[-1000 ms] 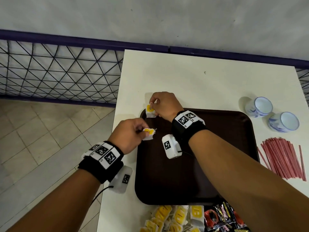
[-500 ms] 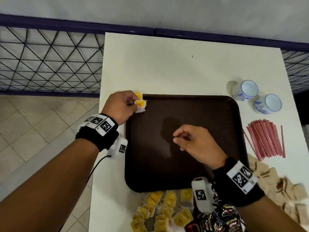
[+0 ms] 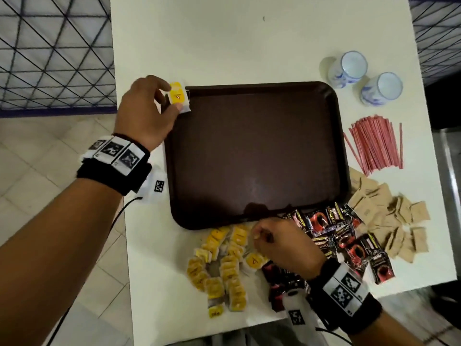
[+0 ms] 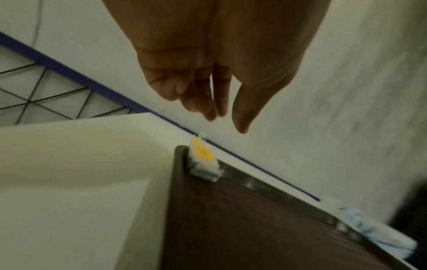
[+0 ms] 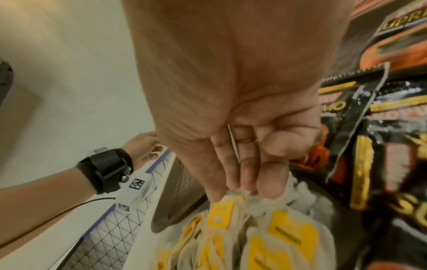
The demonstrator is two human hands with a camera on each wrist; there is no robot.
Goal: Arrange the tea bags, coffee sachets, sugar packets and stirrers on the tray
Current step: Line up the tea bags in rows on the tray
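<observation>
A dark brown tray lies in the middle of the white table. Tea bags with yellow tags are stacked in its far left corner, also visible in the left wrist view. My left hand hovers just above them with relaxed fingers, holding nothing. Loose tea bags are piled on the table in front of the tray. My right hand reaches into that pile, and its fingertips pinch the top of a tea bag.
Black and red coffee sachets lie right of the tea bag pile. Brown sugar packets and red stirrers lie right of the tray. Two blue-and-white cups stand at the far right. A mesh railing runs past the table's left edge.
My left hand set its tea bag on the one in the tray corner and let go. My right hand moved from over the tray down to the loose tea bag pile.
</observation>
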